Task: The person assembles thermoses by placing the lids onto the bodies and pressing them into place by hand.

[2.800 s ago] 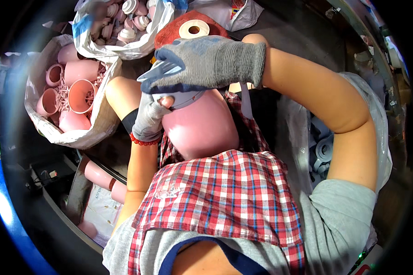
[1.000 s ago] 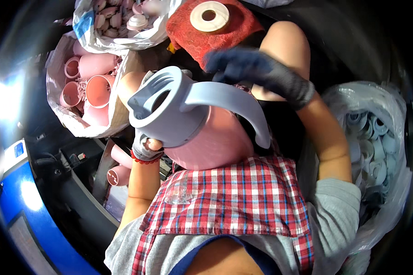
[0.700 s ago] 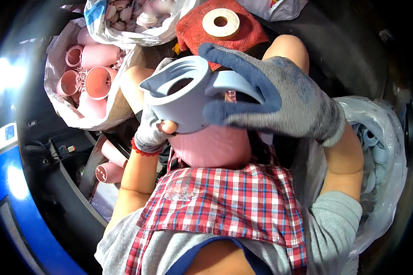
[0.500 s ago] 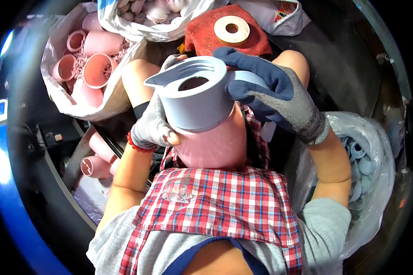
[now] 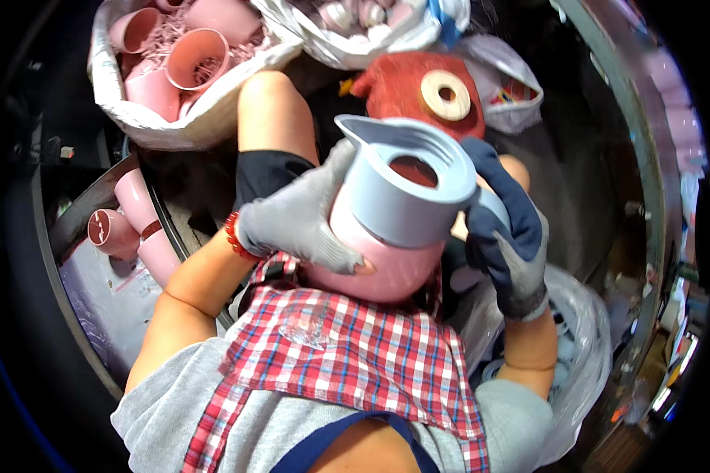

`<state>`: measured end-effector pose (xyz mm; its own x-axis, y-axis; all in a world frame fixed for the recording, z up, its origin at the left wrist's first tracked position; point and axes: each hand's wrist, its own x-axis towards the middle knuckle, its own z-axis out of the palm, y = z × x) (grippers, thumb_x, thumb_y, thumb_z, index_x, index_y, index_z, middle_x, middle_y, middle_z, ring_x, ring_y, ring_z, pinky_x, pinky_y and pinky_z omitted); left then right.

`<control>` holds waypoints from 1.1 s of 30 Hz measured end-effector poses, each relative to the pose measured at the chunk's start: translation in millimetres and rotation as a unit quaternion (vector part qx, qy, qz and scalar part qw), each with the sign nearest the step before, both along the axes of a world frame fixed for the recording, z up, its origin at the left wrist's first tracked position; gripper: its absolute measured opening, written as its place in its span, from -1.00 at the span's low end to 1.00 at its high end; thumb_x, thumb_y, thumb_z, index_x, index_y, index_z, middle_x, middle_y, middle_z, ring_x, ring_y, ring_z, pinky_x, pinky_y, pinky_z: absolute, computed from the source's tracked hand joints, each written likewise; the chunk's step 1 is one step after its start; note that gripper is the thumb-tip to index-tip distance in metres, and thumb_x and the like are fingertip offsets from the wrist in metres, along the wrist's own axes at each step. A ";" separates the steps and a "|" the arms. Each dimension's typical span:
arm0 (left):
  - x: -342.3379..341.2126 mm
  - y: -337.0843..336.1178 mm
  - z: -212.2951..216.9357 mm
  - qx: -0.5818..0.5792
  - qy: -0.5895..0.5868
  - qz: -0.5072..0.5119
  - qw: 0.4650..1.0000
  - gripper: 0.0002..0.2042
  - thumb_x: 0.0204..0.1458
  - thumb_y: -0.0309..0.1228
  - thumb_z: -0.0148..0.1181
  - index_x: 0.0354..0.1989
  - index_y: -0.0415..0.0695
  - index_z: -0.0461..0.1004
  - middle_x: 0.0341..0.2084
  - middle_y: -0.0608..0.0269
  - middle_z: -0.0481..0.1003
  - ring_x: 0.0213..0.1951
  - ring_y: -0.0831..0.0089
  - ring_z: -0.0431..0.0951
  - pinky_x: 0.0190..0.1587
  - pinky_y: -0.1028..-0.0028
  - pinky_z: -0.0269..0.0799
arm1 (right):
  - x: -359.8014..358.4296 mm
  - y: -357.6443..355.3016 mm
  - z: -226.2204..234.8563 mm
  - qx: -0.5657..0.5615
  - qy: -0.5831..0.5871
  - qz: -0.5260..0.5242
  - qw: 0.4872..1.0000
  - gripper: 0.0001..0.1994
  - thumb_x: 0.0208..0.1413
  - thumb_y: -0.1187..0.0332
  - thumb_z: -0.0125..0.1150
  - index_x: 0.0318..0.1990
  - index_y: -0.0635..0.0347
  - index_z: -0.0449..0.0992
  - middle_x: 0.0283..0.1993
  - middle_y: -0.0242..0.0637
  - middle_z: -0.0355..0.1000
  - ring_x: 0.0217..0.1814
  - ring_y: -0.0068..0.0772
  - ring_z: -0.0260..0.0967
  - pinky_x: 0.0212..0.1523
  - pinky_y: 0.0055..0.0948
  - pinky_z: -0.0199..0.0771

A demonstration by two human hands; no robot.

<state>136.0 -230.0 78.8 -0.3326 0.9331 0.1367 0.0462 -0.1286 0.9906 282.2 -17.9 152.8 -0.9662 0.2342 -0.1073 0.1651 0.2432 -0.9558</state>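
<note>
- A red-and-white checked cloth (image 5: 347, 363) is seen spread over the person's lap and chest, filling the lower middle of the view; a grey sleeve shows at each side of it.
- A pink jug body (image 5: 386, 264) is held just above the top edge of the cloth, tilted, with its mouth turned up toward the camera.
- A grey-blue collar with a pouring spout (image 5: 406, 189) is seated on the mouth of the jug; the spout points up and left, and the opening shows a dark red inside.
- The left hand (image 5: 300, 221), in a grey glove, is closed around the left side of the jug, its fingers touching both the pink wall and the grey-blue collar.
- The right hand (image 5: 505, 236), in a dark blue and grey glove, is closed on the handle side of the collar, at the right edge of the jug.
- A white sack of pink cups (image 5: 173, 87) is noted at the upper left, well apart from the hands.
- A clear bag of grey-blue parts (image 5: 584, 339) lies beside the right forearm.
- A red glove with a roll of tape on it (image 5: 430, 94) lies just beyond the jug.
- Loose pink cups (image 5: 126, 229) lie at the left, near the left elbow.
</note>
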 end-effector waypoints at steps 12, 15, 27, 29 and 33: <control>-47.8 -4.6 34.8 0.232 0.065 0.250 0.938 0.24 -0.47 -0.31 0.59 0.36 -0.25 -0.27 0.20 -0.02 0.17 0.22 0.20 0.23 0.26 0.25 0.11 | -13.4 20.2 5.6 -0.012 0.226 -0.195 0.954 -0.33 0.15 0.41 0.09 0.38 0.15 -0.06 -0.14 -0.28 0.35 -0.35 -0.70 0.27 -0.60 -0.80 0.19; -59.4 -4.5 38.6 0.227 0.202 0.282 0.910 0.20 -0.39 -0.31 0.56 0.35 -0.26 -0.30 0.21 -0.07 0.14 0.24 0.17 0.21 0.26 0.22 0.11 | -9.2 21.1 -1.4 0.018 0.232 -0.187 0.954 -0.35 0.16 0.38 0.08 0.37 0.14 -0.04 -0.20 -0.31 0.36 -0.43 -0.71 0.23 -0.59 -0.79 0.19; -87.3 30.6 31.0 0.206 0.162 0.323 0.909 -0.25 -0.41 -0.31 0.54 0.00 -0.21 0.24 0.03 0.15 0.24 0.17 0.25 0.24 0.23 0.26 0.10 | 42.6 143.5 72.9 0.166 0.359 -0.405 0.824 -0.46 0.20 0.45 0.04 0.33 0.11 0.10 -0.31 -0.40 0.35 -0.39 -0.67 0.26 -0.40 -0.65 0.35; -88.1 52.8 49.2 0.223 0.129 0.327 0.909 -0.30 -0.40 -0.31 0.53 -0.04 -0.21 0.26 0.00 0.16 0.25 0.13 0.26 0.26 0.22 0.27 0.09 | 63.2 178.7 83.4 0.243 0.344 -0.419 0.804 -0.47 0.21 0.44 0.03 0.32 0.15 0.10 -0.17 -0.36 0.33 -0.29 -0.65 0.27 -0.33 -0.62 0.38; -96.0 124.2 106.6 0.248 0.023 0.251 0.936 -0.41 -0.23 -0.44 0.43 -0.01 -0.15 0.22 -0.03 0.21 0.26 -0.04 0.48 0.34 -0.23 0.57 0.45 | 121.7 273.3 96.2 0.406 0.326 -0.449 0.726 -0.48 0.22 0.38 0.04 0.31 0.24 0.11 0.20 -0.28 0.23 0.00 -0.51 0.27 -0.03 -0.54 0.36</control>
